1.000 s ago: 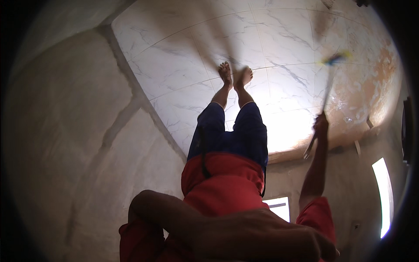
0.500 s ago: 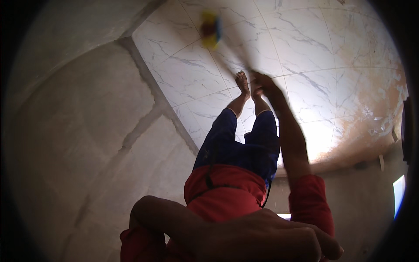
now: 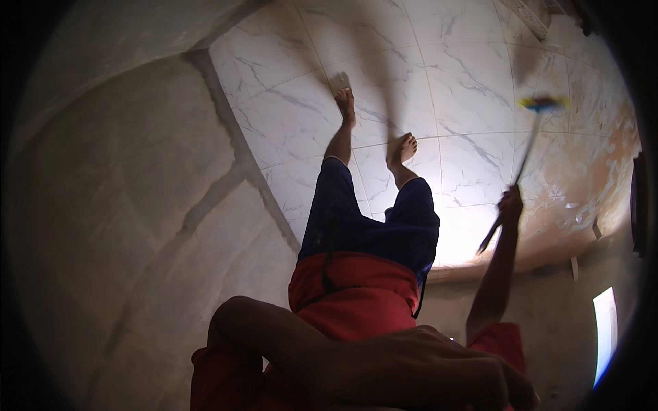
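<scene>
One long-handled brush is held in the right hand, fingers wrapped around the shaft. A short, dark length of handle extends from the body side of the grip. The longer section runs forward from the grip, tilted slightly right, to the head. The head is a crosswise block, blue at the centre and yellow toward both ends; blur hides the bristle detail, and contact with the floor cannot be confirmed. The left forearm crosses the chest, nearer the body than the grip; whether the left hand holds anything cannot be determined. Two bare feet are left of the grip, above pale, grey-veined tiles. Brown staining marks the floor right of the grip. A grey wall rises far to its left.
</scene>
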### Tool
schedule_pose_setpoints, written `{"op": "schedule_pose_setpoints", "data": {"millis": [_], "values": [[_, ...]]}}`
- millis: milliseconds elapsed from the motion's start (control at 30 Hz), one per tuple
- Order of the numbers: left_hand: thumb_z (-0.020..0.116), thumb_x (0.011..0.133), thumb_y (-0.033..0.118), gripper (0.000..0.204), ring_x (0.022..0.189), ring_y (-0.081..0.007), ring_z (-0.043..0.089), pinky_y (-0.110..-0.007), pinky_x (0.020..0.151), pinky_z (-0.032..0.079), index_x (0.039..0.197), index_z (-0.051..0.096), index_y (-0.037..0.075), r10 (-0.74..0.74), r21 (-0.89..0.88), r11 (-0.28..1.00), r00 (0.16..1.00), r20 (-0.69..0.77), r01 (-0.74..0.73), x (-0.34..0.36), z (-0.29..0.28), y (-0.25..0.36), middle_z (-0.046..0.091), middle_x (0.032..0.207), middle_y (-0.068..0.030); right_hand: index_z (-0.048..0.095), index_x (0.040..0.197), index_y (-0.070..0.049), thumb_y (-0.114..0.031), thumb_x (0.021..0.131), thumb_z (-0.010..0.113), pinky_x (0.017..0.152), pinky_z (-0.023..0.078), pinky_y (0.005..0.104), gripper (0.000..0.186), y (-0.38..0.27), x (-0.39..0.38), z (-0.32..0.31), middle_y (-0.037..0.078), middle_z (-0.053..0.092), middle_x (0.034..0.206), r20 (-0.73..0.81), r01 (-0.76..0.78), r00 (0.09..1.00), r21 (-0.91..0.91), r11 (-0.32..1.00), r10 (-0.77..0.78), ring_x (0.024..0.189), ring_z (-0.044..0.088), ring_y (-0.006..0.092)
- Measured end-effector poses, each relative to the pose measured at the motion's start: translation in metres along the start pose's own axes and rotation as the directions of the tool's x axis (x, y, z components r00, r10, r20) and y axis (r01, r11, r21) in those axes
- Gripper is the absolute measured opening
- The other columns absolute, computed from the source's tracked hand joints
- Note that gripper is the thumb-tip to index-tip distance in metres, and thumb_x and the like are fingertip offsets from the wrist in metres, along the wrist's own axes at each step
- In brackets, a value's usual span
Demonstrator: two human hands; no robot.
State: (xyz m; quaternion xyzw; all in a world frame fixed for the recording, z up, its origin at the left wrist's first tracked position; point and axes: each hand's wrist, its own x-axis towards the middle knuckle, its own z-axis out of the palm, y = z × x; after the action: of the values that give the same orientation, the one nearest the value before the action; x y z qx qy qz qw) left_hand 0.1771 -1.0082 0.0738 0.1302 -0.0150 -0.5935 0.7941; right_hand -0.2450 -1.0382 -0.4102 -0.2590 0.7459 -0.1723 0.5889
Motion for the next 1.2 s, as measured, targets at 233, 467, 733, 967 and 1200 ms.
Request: {"op": "schedule_pose_setpoints", "data": {"millis": [233, 467, 733, 967, 1200], "values": [[0.042, 0.099, 0.046, 0.067, 0.077, -0.0378, 0.063, -0.045, 0.071, 0.054, 0.099, 0.049, -0.020, 0.190, 0.011, 0.981, 0.968, 0.166, -0.194, 0.065, -0.052, 0.090, 0.058, 0.087, -0.0273, 0.051, 0.136, -0.015, -0.007, 0.090, 0.059, 0.035, 0.029, 0.0238, 0.047, -0.067, -0.176, 0.365, -0.005, 0.044, 0.058, 0.568, -0.047, 0.766, -0.416, 0.908, 0.300, 0.042, 0.037, 0.0061], [0.043, 0.100, 0.039, 0.062, 0.070, -0.0389, 0.061, -0.047, 0.063, 0.053, 0.112, 0.042, -0.023, 0.397, 0.169, 0.909, 0.915, -0.068, -0.381, 0.169, -0.120, 0.173, 0.056, 0.095, -0.0295, 0.055, 0.109, -0.009, -0.013, 0.092, 0.055, 0.049, 0.047, 0.0336, 0.017, 0.042, -0.128, 0.746, 0.003, 0.061, 0.080, 0.968, -0.085, 0.082, -0.230, 0.969, 0.237, 0.063, 0.056, 0.0140], [0.039, 0.102, 0.039, 0.059, 0.063, -0.0372, 0.060, -0.046, 0.058, 0.053, 0.112, 0.043, -0.020, 0.520, 0.277, 0.833, 0.849, -0.094, -0.479, 0.223, -0.165, 0.284, 0.056, 0.095, -0.0275, 0.061, 0.109, -0.011, -0.024, 0.092, 0.057, 0.040, 0.035, 0.0233, 0.022, -0.115, -0.060, 0.745, -0.005, 0.047, 0.062, 0.737, -0.238, 0.621, -0.147, 0.960, 0.266, 0.046, 0.040, 0.0053], [0.038, 0.102, 0.040, 0.060, 0.069, -0.0375, 0.062, -0.048, 0.068, 0.056, 0.095, 0.051, -0.019, 0.182, 0.112, 0.976, 0.981, 0.069, -0.189, 0.220, -0.140, 0.348, 0.057, 0.086, -0.0243, 0.053, 0.118, -0.013, -0.014, 0.097, 0.049, 0.032, 0.032, 0.0200, 0.022, -0.189, -0.140, 0.476, -0.006, 0.039, 0.060, 0.110, -0.350, 0.937, 0.260, 0.900, 0.332, 0.041, 0.036, 0.0041], [0.040, 0.101, 0.041, 0.063, 0.071, -0.0372, 0.062, -0.048, 0.067, 0.054, 0.095, 0.050, -0.020, 0.351, 0.152, 0.932, 0.926, -0.139, -0.330, 0.219, -0.091, 0.335, 0.056, 0.081, -0.0246, 0.052, 0.127, -0.008, -0.019, 0.097, 0.046, 0.038, 0.037, 0.0239, 0.033, -0.144, -0.190, 0.538, -0.001, 0.050, 0.067, 0.431, -0.384, 0.778, -0.249, 0.889, 0.457, 0.045, 0.046, 0.0101]]}}
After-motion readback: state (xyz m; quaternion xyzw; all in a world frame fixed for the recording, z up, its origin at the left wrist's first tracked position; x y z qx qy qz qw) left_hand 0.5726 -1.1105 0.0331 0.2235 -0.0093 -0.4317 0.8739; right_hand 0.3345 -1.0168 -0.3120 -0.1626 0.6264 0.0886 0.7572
